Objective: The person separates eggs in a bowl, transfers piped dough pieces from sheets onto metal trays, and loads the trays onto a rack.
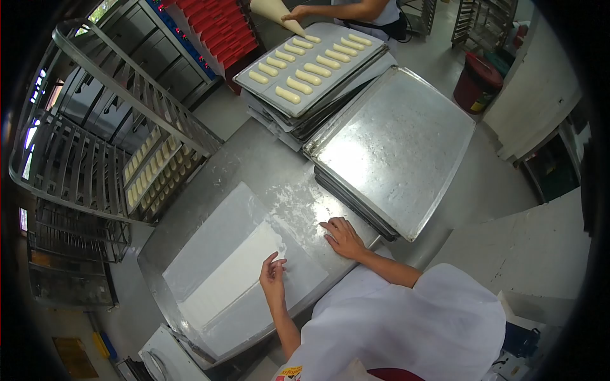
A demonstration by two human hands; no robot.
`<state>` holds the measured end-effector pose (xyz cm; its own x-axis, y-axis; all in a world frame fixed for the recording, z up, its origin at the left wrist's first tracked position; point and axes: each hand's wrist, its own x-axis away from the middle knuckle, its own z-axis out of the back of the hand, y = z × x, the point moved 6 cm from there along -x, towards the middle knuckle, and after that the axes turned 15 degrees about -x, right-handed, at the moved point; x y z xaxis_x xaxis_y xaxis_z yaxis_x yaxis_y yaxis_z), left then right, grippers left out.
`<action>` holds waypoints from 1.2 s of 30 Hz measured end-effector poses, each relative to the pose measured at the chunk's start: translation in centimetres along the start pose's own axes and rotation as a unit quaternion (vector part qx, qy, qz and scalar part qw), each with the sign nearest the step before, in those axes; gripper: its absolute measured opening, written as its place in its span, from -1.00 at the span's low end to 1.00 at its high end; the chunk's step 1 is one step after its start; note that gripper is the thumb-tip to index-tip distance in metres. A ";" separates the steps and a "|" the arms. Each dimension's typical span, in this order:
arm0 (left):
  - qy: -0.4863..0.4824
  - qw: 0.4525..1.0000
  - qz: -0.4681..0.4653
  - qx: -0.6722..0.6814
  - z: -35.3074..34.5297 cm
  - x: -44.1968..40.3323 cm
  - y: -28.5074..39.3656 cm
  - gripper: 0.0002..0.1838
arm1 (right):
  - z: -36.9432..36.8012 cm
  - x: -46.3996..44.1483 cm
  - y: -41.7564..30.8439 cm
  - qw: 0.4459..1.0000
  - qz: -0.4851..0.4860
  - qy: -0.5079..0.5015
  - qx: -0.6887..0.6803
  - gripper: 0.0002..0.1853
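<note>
My left hand [273, 273] hovers at the right edge of a white floury strip [232, 273], its fingers loosely curled and apart, with nothing visible in them. The strip lies lengthwise on a sheet of pale paper [219, 219], which is spread over the steel table [244, 152]. To the right of the paper, my right hand [344, 239] rests on the tabletop with its fingers stretched out and holds nothing. White flour [298, 206] is smeared on the metal in front of that hand.
Stacked baking trays [400, 146] stand beyond my right hand. Farther off, a co-worker's hand [297, 13] holds a piping bag [273, 9] over a tray of piped batter fingers [307, 77]. A rack [121, 82] with filled trays stands left; a red bin [476, 82] is far right.
</note>
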<state>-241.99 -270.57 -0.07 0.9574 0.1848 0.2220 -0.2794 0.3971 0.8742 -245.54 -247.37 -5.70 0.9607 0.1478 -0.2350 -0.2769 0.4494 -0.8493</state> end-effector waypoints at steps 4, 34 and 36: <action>-0.003 1.000 0.005 -0.003 -0.1 0.1 -0.1 -0.70 | 0.2 0.0 -0.1 1.000 0.005 0.008 -0.007 -0.62; -0.043 0.999 -0.011 -0.030 -2.0 -0.1 0.3 -0.70 | 0.2 0.1 0.2 1.000 0.017 0.016 -0.009 -0.62; -0.041 0.999 -0.009 -0.032 -2.1 -0.1 0.2 -0.70 | 0.3 0.1 -0.1 1.000 0.012 0.012 -0.006 -0.60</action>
<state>-242.31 -268.66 -0.84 0.9645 0.1037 0.2429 -0.2631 0.4570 0.8497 -245.44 -247.13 -5.54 0.9540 0.1364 -0.2669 -0.2997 0.4355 -0.8488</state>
